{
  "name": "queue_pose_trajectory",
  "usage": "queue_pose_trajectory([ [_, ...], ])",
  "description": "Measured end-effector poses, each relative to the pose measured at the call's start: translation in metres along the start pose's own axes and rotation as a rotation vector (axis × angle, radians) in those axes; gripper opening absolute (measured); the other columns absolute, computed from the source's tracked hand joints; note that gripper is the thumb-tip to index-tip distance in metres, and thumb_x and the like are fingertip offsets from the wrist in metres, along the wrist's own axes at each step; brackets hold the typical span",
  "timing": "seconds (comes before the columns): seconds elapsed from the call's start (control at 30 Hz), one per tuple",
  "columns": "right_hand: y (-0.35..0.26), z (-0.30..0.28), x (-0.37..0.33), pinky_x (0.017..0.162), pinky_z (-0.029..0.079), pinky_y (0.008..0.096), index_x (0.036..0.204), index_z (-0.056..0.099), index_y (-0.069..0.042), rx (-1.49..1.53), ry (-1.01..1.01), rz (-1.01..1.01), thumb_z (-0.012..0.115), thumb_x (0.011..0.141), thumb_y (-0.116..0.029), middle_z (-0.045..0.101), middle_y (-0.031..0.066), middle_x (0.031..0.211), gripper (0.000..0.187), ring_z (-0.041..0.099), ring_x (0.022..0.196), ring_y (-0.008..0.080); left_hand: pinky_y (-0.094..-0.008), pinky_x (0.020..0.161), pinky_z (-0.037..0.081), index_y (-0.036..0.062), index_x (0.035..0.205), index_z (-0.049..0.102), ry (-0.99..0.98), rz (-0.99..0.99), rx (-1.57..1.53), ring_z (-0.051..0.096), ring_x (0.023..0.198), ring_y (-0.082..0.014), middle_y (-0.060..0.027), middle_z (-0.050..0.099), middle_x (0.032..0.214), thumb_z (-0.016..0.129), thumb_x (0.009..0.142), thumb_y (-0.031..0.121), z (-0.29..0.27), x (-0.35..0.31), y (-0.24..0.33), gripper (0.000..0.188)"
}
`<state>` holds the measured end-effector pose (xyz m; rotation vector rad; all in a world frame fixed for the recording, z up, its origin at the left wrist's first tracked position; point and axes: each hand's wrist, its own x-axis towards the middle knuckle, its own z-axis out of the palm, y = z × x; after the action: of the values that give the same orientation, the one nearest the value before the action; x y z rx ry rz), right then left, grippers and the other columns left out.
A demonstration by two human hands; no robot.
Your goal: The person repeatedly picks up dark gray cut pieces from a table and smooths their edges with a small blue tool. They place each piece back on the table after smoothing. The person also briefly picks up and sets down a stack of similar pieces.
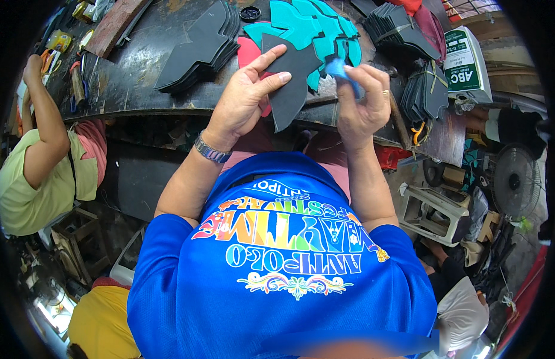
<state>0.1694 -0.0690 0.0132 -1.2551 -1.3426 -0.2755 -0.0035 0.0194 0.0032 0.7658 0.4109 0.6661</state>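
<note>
My left hand pinches a dark grey cut sheet piece by its left side, thumb on top and index finger stretched along it. The piece is held at the near edge of the table, pointed end toward me. Just right of it, my right hand grips a small blue pad, blurred, perhaps sponge or cloth. Beyond the grey piece lie overlapping teal cut pieces, and a red-pink piece shows partly from under it. A fanned stack of dark grey pieces rests left of my hands.
More dark stacks and a tied bundle sit at right beside a green-and-white box. Orange-handled scissors are near the right edge. A co-worker in pale yellow-green works at left. A fan stands at right.
</note>
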Motion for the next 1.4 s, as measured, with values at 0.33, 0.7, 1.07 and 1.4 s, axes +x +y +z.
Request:
queue_pose_trajectory([
  [0.33, -0.004, 0.000, -0.005, 0.070, 0.047, 0.0301, 0.094, 0.066, -0.005, -0.022, -0.093, -0.047, 0.072, 0.067, 0.008, 0.061, 0.0097, 0.088, 0.030, 0.059, 0.078, 0.0217, -0.0242, 0.079, 0.055, 0.0048, 0.140, 0.040, -0.046, -0.024, -0.025, 0.065, 0.092, -0.0121, -0.0089, 0.063, 0.110, 0.060, 0.089, 0.002, 0.001, 0.000, 0.001, 0.055],
  [0.7, -0.019, 0.001, -0.015, 0.077, 0.047, 0.0246, 0.102, 0.064, 0.002, 0.680, -0.183, 0.650, 0.065, 0.085, 0.001, 0.064, 0.0052, 0.093, 0.017, 0.060, 0.085, 0.0130, -0.0251, 0.082, 0.054, 0.0050, 0.143, 0.035, -0.117, -0.001, 0.003, 0.063, 0.098, -0.0125, -0.0095, 0.061, 0.116, 0.062, 0.088, 0.003, 0.000, 0.001, 0.006, 0.061],
  [1.07, -0.023, -0.010, -0.016, 0.074, 0.051, 0.0213, 0.103, 0.065, 0.002, 0.955, -0.301, 0.919, 0.067, 0.086, -0.003, 0.067, 0.0065, 0.098, 0.018, 0.064, 0.086, 0.0098, -0.0306, 0.093, 0.051, 0.0000, 0.143, 0.032, -0.087, 0.133, 0.020, 0.061, 0.105, -0.0188, -0.0154, 0.058, 0.121, 0.063, 0.085, -0.006, -0.003, 0.011, 0.009, 0.066],
  [1.4, -0.041, -0.009, -0.022, 0.072, 0.045, 0.0210, 0.097, 0.065, 0.003, 0.607, -0.290, 0.668, 0.068, 0.084, 0.002, 0.063, 0.0043, 0.088, 0.014, 0.058, 0.081, 0.0082, -0.0318, 0.096, 0.049, 0.0008, 0.142, 0.035, 0.014, 0.220, -0.003, 0.059, 0.109, -0.0193, -0.0145, 0.055, 0.127, 0.060, 0.087, -0.005, -0.003, 0.021, 0.002, 0.060],
])
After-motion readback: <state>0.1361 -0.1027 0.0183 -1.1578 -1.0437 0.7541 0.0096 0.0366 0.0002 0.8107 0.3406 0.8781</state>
